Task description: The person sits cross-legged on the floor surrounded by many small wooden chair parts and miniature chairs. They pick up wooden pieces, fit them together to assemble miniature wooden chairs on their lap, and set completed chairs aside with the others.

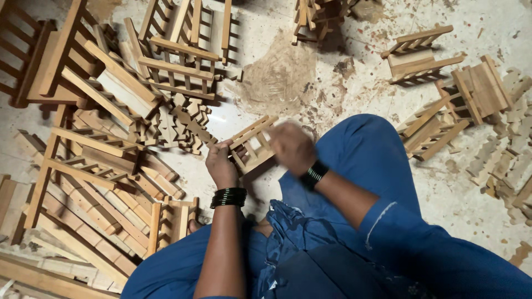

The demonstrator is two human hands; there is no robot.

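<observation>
Floor (277,83) dusty w/ sawdust; slatted wooden pieces piled (111,127) at left. Small wooden frame (252,144) was held above lap, betw. both hands. Left hand (220,163) fingers pinched frame's lower-left edge; right hand (291,147) blurred, grip on frame's right side unclear.

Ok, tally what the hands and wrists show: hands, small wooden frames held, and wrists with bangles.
Hands: 2, left hand and right hand
Small wooden frame held between them: 1
Wrists with dark bangles: 2
Total: 5
</observation>
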